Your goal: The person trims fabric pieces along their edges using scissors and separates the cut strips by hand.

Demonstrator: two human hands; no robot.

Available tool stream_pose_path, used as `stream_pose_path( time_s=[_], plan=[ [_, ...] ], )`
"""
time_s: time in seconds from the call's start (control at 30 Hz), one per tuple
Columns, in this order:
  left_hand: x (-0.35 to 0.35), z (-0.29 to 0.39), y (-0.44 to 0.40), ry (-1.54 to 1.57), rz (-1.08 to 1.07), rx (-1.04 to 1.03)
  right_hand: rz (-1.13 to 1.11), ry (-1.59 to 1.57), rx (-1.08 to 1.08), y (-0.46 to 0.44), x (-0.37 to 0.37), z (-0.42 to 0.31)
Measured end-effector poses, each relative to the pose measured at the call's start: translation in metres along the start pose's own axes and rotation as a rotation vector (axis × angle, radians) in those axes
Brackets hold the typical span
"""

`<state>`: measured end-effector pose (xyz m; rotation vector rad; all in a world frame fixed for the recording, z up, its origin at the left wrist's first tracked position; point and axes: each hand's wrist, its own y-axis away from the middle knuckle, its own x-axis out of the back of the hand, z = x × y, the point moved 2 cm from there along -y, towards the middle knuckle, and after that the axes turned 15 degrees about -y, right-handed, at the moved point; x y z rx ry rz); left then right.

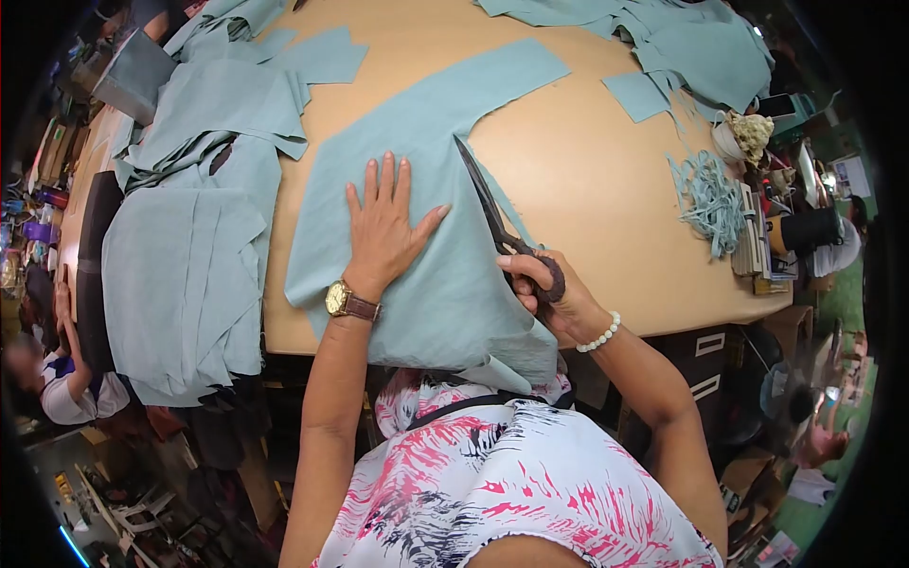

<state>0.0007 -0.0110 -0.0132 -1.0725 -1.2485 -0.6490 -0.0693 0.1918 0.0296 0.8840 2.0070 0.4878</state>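
Observation:
A large piece of light blue-green fabric (417, 256) lies on the tan table, its near part hanging over the front edge against my body. My left hand (386, 222) rests flat on it with fingers spread, a watch on that wrist. At the fabric's right side, my right hand (549, 289) grips a pair of scissors (488, 204) with dark, wrapped-looking handles. Their blades point away and to the left, set along the cloth's cut edge. A narrow strip of cloth lies just right of the blades.
Stacked fabric pieces (185, 284) cover the left side, with a grey metal box (135, 78) behind. More cloth (701, 52) lies at the far right. A heap of fabric strips (708, 201) sits near the right edge beside a cup (729, 140). Another person (71, 379) is at far left.

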Motion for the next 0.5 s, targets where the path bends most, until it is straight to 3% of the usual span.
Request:
stream_pose_path(
  time_s=[0.5],
  plan=[
    [0.005, 0.011, 0.010, -0.006, -0.040, 0.069, -0.069, 0.015, 0.021, 0.002, 0.001, 0.010]
  ],
)
